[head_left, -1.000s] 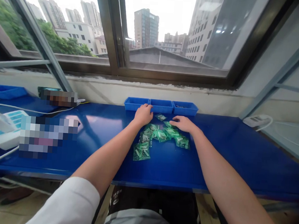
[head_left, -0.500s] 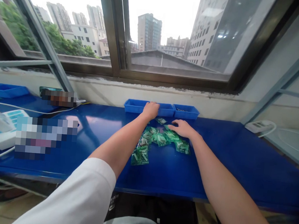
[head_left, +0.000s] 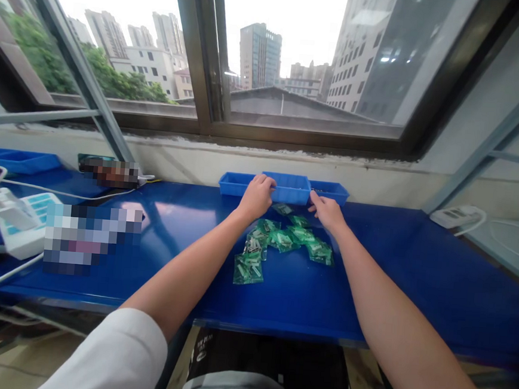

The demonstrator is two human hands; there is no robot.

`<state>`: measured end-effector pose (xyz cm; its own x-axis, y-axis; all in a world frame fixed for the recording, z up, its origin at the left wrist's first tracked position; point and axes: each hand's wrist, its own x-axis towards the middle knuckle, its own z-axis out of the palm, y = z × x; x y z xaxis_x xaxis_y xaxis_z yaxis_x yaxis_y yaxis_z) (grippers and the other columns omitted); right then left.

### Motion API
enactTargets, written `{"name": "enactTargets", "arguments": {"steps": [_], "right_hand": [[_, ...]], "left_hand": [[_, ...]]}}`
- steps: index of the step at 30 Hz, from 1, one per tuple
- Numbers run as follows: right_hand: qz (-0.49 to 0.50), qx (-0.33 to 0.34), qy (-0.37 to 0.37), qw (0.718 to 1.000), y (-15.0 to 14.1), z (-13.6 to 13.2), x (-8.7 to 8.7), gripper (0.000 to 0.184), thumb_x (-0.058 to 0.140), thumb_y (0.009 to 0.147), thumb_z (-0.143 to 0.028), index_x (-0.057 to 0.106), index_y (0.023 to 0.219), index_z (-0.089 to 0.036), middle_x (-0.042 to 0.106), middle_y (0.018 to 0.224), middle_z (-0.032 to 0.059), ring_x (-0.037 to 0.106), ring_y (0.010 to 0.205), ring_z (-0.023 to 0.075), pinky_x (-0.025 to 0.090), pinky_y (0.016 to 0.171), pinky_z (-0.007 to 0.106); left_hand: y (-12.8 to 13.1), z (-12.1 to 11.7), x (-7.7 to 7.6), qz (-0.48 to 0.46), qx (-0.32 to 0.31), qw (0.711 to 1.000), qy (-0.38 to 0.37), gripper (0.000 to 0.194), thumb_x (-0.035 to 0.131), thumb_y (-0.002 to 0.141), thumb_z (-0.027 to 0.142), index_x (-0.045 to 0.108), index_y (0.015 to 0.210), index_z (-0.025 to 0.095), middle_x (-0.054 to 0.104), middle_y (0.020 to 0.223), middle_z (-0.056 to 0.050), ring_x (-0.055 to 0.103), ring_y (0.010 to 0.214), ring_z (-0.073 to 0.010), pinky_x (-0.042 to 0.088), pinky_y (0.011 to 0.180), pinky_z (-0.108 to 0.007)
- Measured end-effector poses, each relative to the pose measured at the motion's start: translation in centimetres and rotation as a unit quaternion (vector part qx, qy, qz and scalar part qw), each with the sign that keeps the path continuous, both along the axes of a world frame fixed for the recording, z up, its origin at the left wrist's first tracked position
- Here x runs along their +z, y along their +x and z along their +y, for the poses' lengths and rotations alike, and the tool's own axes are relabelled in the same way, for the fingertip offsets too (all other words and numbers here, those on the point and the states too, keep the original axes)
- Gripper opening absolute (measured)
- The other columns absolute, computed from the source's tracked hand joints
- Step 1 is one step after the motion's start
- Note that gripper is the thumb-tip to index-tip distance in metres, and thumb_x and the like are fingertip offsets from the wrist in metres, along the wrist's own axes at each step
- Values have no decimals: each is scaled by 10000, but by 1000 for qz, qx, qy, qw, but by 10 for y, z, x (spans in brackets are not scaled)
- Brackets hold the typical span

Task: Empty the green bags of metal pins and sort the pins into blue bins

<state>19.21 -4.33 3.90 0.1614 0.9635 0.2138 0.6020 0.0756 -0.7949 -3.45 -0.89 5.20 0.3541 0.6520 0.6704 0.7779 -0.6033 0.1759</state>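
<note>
The middle blue bin [head_left: 292, 189] sits slightly raised and forward among the row of bins at the back of the table. My left hand [head_left: 258, 198] grips its left end, fingers over the rim. At its right end my right hand [head_left: 325, 211] pinches the corner with thumb and fingers. Just below the bin lies a small clear packet [head_left: 283, 209]. Several green plastic packets with small pale pieces inside, such as this green packet [head_left: 249, 270], lie in a loose arc on the table in front of my hands.
A left blue bin [head_left: 233, 184] and a right blue bin [head_left: 335, 192] stand against the wall under the window. The blue table [head_left: 169, 259] carries a white power strip [head_left: 27, 224] with cables at left. A white device [head_left: 458, 216] lies at far right.
My left hand moved right along the bins, then onto the middle bin's left end. My right hand left the green packets for its right end. The middle bin has risen and shifted right.
</note>
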Motion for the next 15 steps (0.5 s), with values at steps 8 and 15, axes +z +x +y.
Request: {"name": "enactTargets", "arguments": {"steps": [8,15], "right_hand": [[263,96,-47,959,-6,-2,3,678,363,681,-845,531,844,-209,598,605,32,529,477,133,263,361,218],[320,126,-79,936,-6,-6,2,474,573,712,-667,518,754,-198,552,516,5,528,434,147,329,356,237]], "left_hand": [[-8,-29,-2,-19,-49,998,22,182,398,903,180,568,967,193,586,985,-80,506,982,-202,432,900,-338],[-16,-34,-5,-4,-98,995,1,224,397,925,249,605,994,202,616,981,-73,521,982,-197,433,916,-343]]}}
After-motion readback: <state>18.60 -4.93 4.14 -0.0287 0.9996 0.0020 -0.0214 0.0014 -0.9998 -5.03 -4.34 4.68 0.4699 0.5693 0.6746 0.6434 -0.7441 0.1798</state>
